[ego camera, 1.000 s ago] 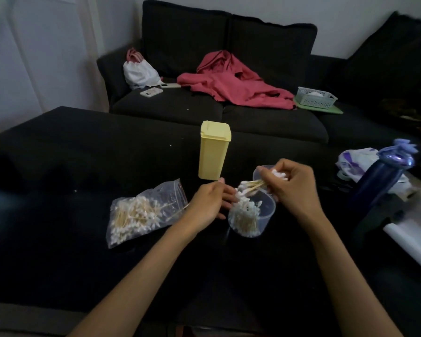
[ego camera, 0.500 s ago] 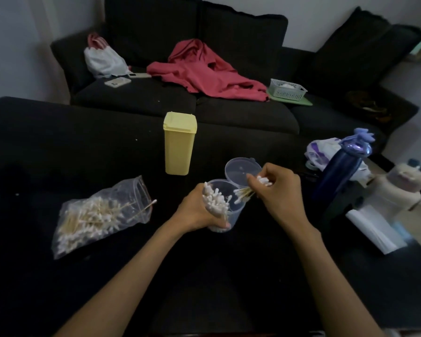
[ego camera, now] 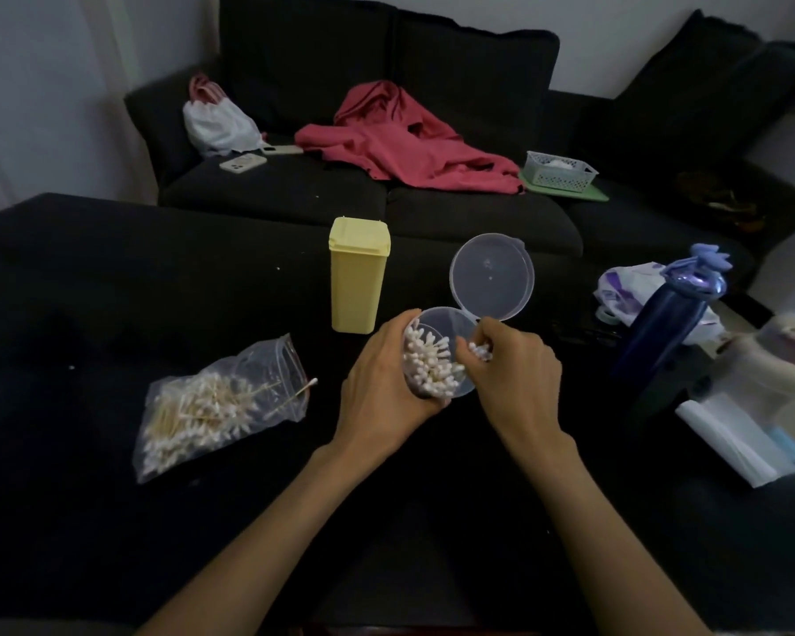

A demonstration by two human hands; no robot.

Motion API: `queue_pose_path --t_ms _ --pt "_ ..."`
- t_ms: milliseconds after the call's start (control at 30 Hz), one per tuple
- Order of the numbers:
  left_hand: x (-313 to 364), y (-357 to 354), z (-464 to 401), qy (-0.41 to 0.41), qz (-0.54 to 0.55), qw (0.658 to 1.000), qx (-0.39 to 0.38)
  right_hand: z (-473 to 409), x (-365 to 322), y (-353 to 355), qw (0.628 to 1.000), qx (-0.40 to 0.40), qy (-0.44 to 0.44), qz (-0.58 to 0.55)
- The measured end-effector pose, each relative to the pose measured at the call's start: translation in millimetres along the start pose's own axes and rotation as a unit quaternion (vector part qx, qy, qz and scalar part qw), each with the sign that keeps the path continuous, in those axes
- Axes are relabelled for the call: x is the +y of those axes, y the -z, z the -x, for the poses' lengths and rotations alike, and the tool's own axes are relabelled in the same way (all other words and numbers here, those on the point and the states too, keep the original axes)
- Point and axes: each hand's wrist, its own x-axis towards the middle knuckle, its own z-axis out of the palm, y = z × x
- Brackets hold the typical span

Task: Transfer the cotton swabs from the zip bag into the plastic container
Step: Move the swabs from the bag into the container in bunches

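left hand (ego camera: pixel 383 387) went from just touching the plastic container (ego camera: pixel 450 355) to gripping it and tipping its mouth toward the camera, right hand (ego camera: pixel 510 360) came down so its pinched cotton swabs (ego camera: pixel 479 351) now poke into the opening, hinged lid (ego camera: pixel 492 277) swung up into plain view

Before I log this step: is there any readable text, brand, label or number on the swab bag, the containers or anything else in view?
None can be read.
zip bag: no print visible.
clear plastic container and its lid: plain.
yellow box: no label visible.
blue bottle: no text visible.
white bag with purple markings: too blurred to read.
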Motion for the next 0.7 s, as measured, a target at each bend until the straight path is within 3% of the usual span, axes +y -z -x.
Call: queue_pose_path --t_ms 167,300,333,400,500,600,700 --pt "0 4 -3 -0.022 -0.042 0.999 -0.006 1 -8 3 0.988 -0.151 -0.033 0.019" --pt "-1 10 -5 -0.019 -0.039 0.998 -0.036 -16 -8 25 0.916 -0.349 -0.143 -0.134" --pt "-1 12 -6 -0.018 -0.033 0.999 -0.037 -19 -8 33 0.899 -0.368 -0.164 -0.17" --pt "1 18 -8 -0.015 -0.022 0.999 -0.039 -24 -5 46 0.907 -0.34 -0.158 -0.194" --pt "1 26 -11 0.004 -0.015 0.998 -0.058 -26 0 59 0.939 -0.29 -0.047 -0.181" --pt "-1 32 -15 0.009 -0.01 0.996 -0.086 -26 3 67 0.923 -0.35 0.038 -0.158" --pt "-1 37 -17 0.007 -0.011 0.993 -0.115 -24 0 68 0.883 -0.439 0.004 -0.169"
